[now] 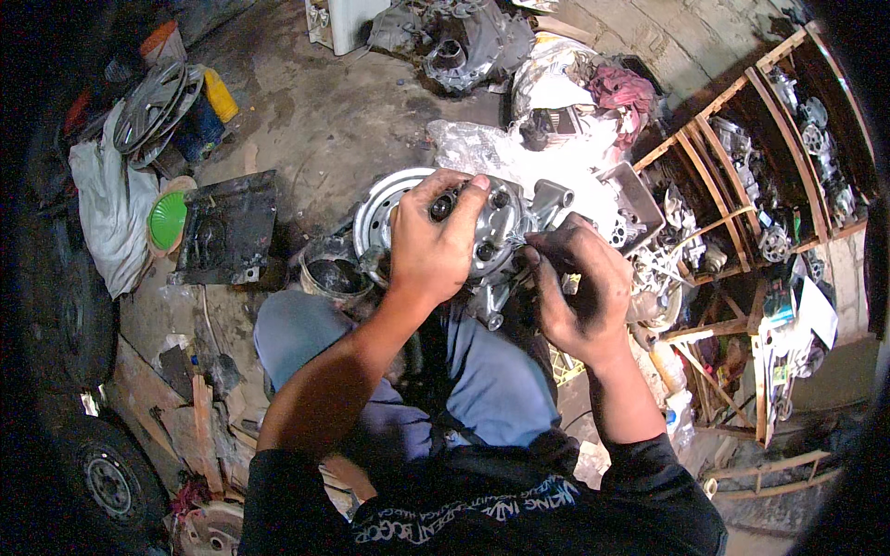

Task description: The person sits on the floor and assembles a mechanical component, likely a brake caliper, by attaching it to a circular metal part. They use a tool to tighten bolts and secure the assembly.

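Note:
A silver cast-metal machine part (pixel 502 222) with round holes and a protruding arm lies in front of me, above my knees. My left hand (pixel 434 236) is closed over its left side, thumb and fingers gripping around a hole. At the part's right side, my right hand (pixel 586 285) is closed in a pinch. Its fingertips are close against the metal, by some thin shiny strands (pixel 519 239); what they hold is too small to name. Behind and left of the part is a round silver wheel rim (pixel 371 208), partly covered by my left hand.
A dark bowl (pixel 336 275) stands left of the part, with a black metal plate (pixel 225 227) and a green dish (pixel 169 221) farther left. Wooden shelves (pixel 732 176) full of metal parts line the right. A large gearbox casing (pixel 459 46) lies at the back. Tyres (pixel 109 482) stand lower left.

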Motion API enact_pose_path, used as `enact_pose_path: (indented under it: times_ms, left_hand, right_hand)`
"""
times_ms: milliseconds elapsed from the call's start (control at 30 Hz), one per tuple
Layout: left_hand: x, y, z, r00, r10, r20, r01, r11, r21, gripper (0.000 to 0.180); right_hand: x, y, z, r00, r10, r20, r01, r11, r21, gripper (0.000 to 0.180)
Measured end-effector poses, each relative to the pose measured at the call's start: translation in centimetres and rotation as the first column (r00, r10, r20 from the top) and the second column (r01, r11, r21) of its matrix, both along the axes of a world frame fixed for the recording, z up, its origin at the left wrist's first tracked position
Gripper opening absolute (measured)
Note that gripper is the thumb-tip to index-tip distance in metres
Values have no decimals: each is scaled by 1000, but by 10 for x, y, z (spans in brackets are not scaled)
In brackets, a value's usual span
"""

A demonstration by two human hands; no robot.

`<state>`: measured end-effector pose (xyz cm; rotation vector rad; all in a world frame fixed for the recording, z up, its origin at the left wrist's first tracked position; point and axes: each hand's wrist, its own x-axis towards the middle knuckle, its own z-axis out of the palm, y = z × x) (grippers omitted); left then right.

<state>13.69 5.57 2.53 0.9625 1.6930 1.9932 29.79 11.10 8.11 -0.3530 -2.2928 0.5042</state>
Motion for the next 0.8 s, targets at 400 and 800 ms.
enact_pose_path:
  times_ms: [400,800]
  left_hand:
    - [1,-4,0,996,52,-76,-46,996,81,27]
    - [-7,-2,-10,999,11,-52,-6,996,92,24]
  right_hand:
    - [-8,14,-8,997,-36,-73,33,998,-51,10]
    - [-12,15,-10,995,60,-79,-63,997,-42,10]
